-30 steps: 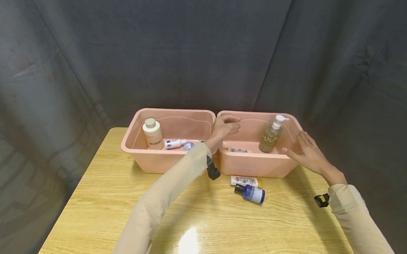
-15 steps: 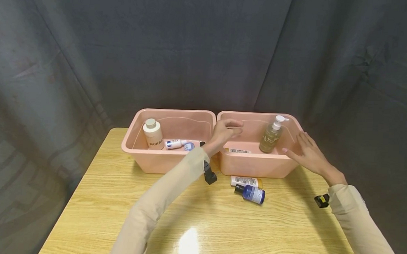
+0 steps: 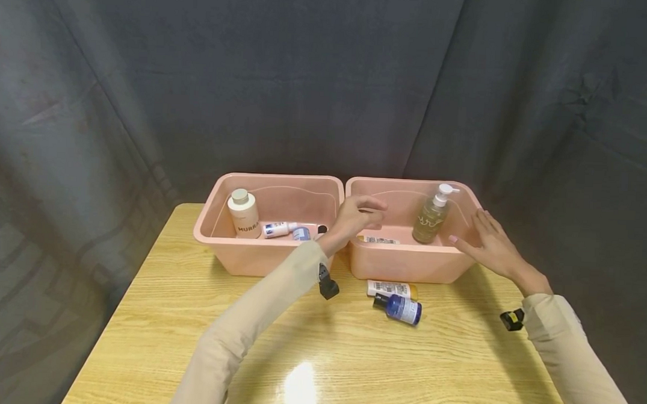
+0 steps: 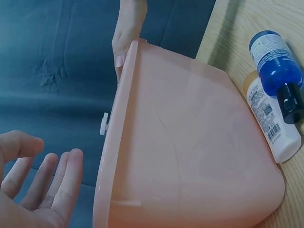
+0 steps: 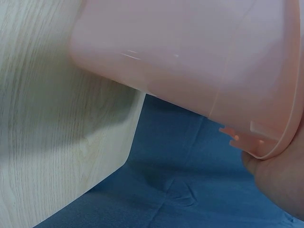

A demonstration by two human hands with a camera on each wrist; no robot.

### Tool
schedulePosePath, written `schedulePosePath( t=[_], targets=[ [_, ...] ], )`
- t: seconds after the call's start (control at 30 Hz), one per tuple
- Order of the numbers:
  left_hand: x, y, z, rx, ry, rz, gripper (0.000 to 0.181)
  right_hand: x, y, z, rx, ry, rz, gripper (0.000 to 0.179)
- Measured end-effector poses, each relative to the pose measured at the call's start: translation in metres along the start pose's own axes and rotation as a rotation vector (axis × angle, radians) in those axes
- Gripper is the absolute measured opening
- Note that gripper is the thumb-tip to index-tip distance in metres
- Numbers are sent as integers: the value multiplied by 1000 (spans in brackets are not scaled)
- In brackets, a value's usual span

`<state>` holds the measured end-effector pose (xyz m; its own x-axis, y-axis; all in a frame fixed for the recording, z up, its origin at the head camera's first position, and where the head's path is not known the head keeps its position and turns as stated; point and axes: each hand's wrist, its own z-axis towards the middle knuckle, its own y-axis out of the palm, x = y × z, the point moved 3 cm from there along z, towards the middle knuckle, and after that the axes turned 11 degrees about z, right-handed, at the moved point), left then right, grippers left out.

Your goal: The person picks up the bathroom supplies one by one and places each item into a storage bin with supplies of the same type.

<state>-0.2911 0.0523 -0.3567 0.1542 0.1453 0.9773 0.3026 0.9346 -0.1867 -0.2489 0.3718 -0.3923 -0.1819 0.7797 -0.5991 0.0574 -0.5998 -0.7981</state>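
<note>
My left hand (image 3: pixel 355 218) hovers over the left end of the right pink bin (image 3: pixel 407 264), fingers loosely bent and apart. In the left wrist view the left hand (image 4: pixel 42 190) holds nothing. At the bin's right end my right hand (image 3: pixel 492 245) rests on the rim with fingers straight, its thumb over the front corner. Inside this bin stand a clear pump bottle (image 3: pixel 430 223) with a white pump and, lying low, a white container (image 3: pixel 381 240) with a printed label. A blue bottle (image 3: pixel 404 308) with a black cap lies in front, against a white bottle (image 3: pixel 387 287) with a yellow-brown cap.
The left pink bin (image 3: pixel 263 261) stands close beside the right one. It contains a white bottle (image 3: pixel 243 213) upright, a small white bottle (image 3: pixel 277 229), a blue-labelled item (image 3: pixel 301 233) and something black-ended (image 3: pixel 322 229). Both bins stand on the wooden table (image 3: pixel 188 316) before a dark curtain (image 3: pixel 286 74).
The left hand has shifted slightly right and down over the right bin, its forearm swinging a little left, uncovering the black-ended item. The right hand has stayed on the rim.
</note>
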Motion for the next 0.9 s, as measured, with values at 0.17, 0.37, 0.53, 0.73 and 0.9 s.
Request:
schedulePosePath(
  t=[0.17, 0.37, 0.53, 0.73, 0.9],
  targets=[
    [-2, 1, -2, -15, 13, 5, 22, 0, 0, 0, 0, 4, -3, 95],
    [-4, 1, -4, -27, 26, 32, 24, 0, 0, 0, -2, 7, -4, 96],
    [-4, 0, -7, -66, 11, 18, 27, 0, 0, 0, -8, 10, 0, 96],
    [-3, 0, -11, -98, 24, 45, 23, 0, 0, 0, -7, 10, -2, 96],
    [-2, 1, -16, -118, 47, 90, 21, 0, 0, 1, -6, 15, -4, 96]
  ],
)
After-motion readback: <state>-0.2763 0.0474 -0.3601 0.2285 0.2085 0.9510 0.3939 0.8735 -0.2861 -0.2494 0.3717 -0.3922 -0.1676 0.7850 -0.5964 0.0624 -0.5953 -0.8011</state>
